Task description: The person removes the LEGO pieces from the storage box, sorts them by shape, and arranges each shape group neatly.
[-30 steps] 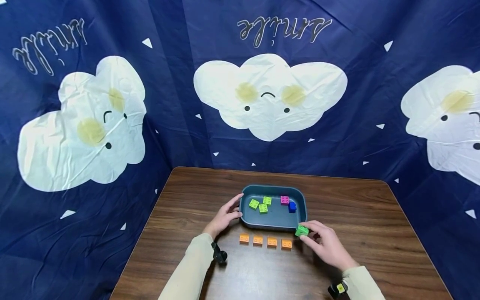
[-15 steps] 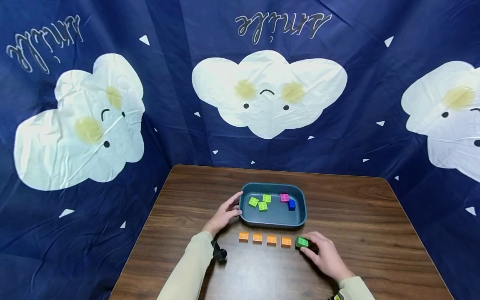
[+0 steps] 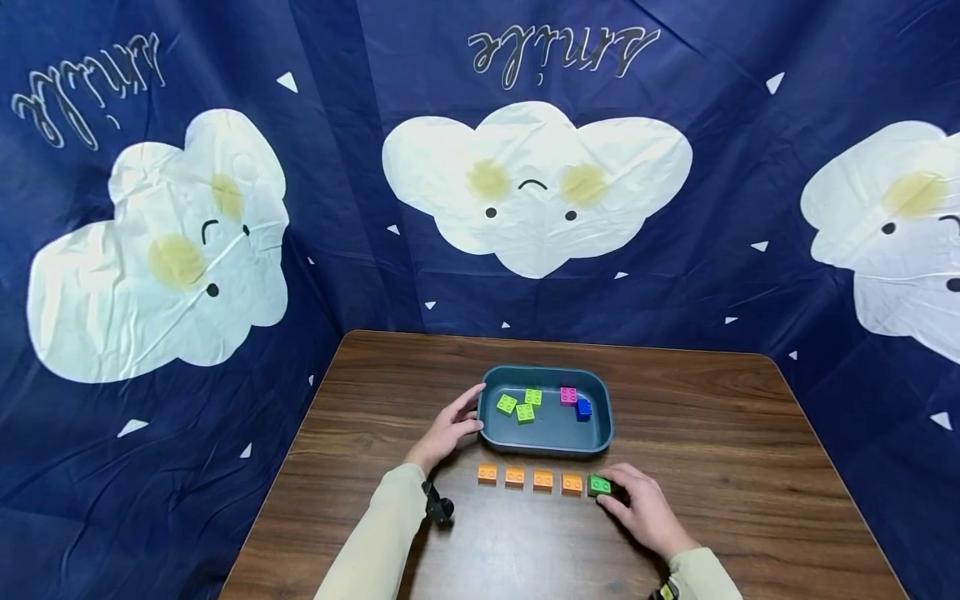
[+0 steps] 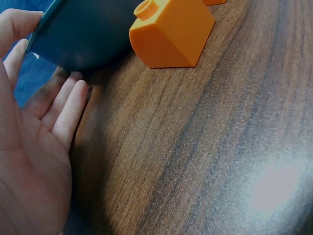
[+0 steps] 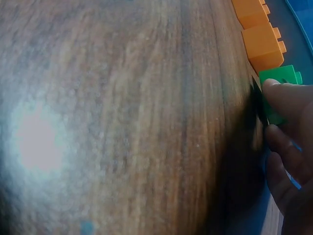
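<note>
My right hand [image 3: 643, 508] pinches a green toy brick [image 3: 599, 485] between thumb and fingers, at the right end of a row of orange bricks [image 3: 543, 480]. In the right wrist view the green brick [image 5: 278, 73] sits low at the table, close to the last orange brick [image 5: 264, 46]. My left hand [image 3: 447, 429] touches the left end of a dark teal tray [image 3: 546, 451] with fairly straight, spread fingers. The left wrist view shows fingertips at the tray's rim [image 4: 44, 22] and other fingers low beside its wall, with an orange brick [image 4: 171, 36] nearby.
Inside the tray lie several lime green bricks [image 3: 525, 413], a pink brick [image 3: 568, 396] and a blue brick [image 3: 584, 410]. The wooden table [image 3: 720, 433] backs onto a navy curtain [image 3: 337, 208] with cloud prints.
From the tray's lower right corner, my right hand has brought the green brick down to the table, then slid it left toward the orange row. The left hand stays at the tray.
</note>
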Action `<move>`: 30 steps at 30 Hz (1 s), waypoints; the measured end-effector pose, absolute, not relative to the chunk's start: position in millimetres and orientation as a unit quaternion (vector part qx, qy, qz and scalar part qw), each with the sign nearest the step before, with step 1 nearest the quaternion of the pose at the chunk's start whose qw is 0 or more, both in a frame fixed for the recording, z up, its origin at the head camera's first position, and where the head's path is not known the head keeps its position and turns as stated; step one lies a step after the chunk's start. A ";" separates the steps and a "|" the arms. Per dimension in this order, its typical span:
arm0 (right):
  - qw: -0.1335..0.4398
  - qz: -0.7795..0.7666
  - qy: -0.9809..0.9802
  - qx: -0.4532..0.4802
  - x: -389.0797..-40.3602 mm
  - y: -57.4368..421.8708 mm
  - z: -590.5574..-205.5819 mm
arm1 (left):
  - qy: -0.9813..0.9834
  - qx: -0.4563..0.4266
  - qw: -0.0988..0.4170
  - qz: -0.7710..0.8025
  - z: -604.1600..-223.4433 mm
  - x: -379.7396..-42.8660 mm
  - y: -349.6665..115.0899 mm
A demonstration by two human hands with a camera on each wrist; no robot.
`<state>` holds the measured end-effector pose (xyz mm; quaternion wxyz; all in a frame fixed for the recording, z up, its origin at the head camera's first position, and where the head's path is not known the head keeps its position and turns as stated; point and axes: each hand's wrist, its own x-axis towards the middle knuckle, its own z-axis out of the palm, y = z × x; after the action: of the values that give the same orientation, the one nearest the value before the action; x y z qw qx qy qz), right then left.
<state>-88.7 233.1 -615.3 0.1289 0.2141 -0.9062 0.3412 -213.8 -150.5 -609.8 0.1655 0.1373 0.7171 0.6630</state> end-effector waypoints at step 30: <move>0.088 0.355 -0.908 0.204 -89.0 235.3 -612.8 | 0.715 0.129 0.173 0.666 -609.1 -215.1 -150.4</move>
<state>-89.0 235.3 -612.8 0.0885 0.2038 -0.9082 0.3546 -215.1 -150.4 -609.1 0.1727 0.1291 0.7146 0.6655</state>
